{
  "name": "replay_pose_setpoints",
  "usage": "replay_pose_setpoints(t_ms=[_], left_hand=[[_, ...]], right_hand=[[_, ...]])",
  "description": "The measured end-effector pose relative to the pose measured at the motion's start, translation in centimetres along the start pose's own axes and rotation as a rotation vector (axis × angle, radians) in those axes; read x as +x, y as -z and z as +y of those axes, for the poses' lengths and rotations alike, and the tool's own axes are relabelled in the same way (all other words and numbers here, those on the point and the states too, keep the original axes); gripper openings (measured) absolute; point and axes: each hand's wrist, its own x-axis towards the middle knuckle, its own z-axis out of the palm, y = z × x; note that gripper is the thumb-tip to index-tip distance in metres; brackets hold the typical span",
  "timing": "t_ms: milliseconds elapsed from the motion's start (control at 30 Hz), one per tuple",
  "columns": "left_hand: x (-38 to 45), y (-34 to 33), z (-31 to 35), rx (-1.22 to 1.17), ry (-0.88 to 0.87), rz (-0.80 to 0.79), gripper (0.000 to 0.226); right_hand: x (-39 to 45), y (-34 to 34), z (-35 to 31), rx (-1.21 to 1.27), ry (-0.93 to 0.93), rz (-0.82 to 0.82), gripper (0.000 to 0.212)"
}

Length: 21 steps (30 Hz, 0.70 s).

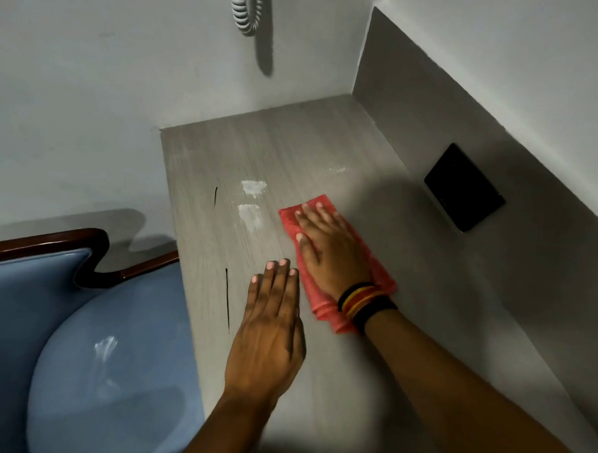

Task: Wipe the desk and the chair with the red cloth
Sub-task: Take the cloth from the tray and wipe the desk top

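A grey wood-grain desk (294, 150) fills the middle of the view. The red cloth (384, 281) lies flat on it, and my right hand (330, 251) presses down on the cloth with fingers spread. My left hand (269, 327) rests palm down on the bare desk just left of the cloth, holding nothing. White smudges (252, 200) mark the desk surface left of the cloth, beyond my left fingertips. The blue padded chair (113, 372) with a dark wooden frame stands at the lower left, tucked against the desk edge.
A black wall plate (463, 187) sits on the grey back panel at the right. A coiled grey cord (245, 8) hangs on the wall at the top. White walls close in the desk at the back and right.
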Motion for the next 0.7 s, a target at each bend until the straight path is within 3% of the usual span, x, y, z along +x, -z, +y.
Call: replay_pose_setpoints(t_ms=[167, 333, 533, 600, 700], left_hand=[[0.1, -0.5, -0.2, 0.014, -0.013, 0.036, 0.07], [0.2, -0.3, 0.0, -0.004, 0.0, 0.036, 0.07], [0.3, -0.6, -0.2, -0.009, 0.004, 0.041, 0.069], [0.3, -0.5, -0.1, -0.019, 0.004, 0.04, 0.068], [0.4, -0.2, -0.1, -0.021, -0.007, 0.047, 0.065]], right_hand=[[7.0, 2.9, 3.8, -0.097, -0.277, 0.003, 0.054], [-6.6, 0.0, 0.5, -0.113, -0.163, 0.069, 0.053], [4.3, 2.1, 3.4, -0.064, -0.217, -0.035, 0.053], [3.0, 1.8, 2.9, -0.069, -0.219, -0.023, 0.053], [-5.5, 1.1, 1.2, -0.099, -0.086, -0.016, 0.054]])
